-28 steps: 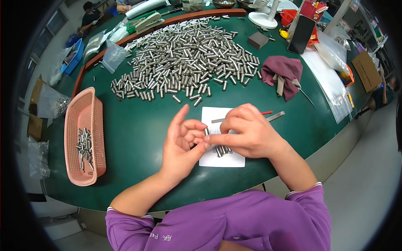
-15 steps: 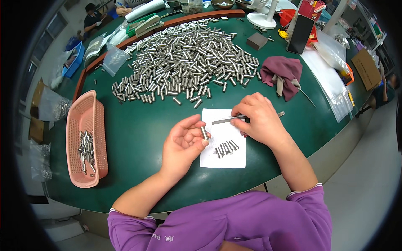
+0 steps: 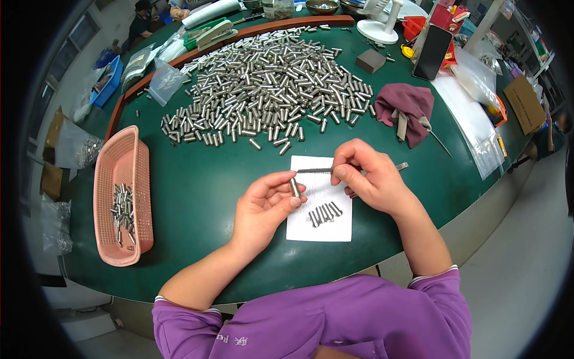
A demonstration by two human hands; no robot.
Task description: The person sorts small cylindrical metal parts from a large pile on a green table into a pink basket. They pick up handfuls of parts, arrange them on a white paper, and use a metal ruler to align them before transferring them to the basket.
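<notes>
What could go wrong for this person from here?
The left hand pinches one metal pin, which might slip and drop. The right hand holds a flat dark tool whose end is close to the left hand, so a slip could nick it. The row of pins on the white paper could roll if bumped.

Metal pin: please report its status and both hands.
Left hand gripping metal pin. Right hand holding dark flat tool, tip near pin's top. Pin row lying on paper.

The green worktop (image 3: 191,203) carries pins (image 3: 269,84) heaped toward its back edge, a basket (image 3: 144,200) by its left edge, paper (image 3: 320,233) nearer the front edge, a block (image 3: 371,60) and cloth (image 3: 409,105) toward the right.
</notes>
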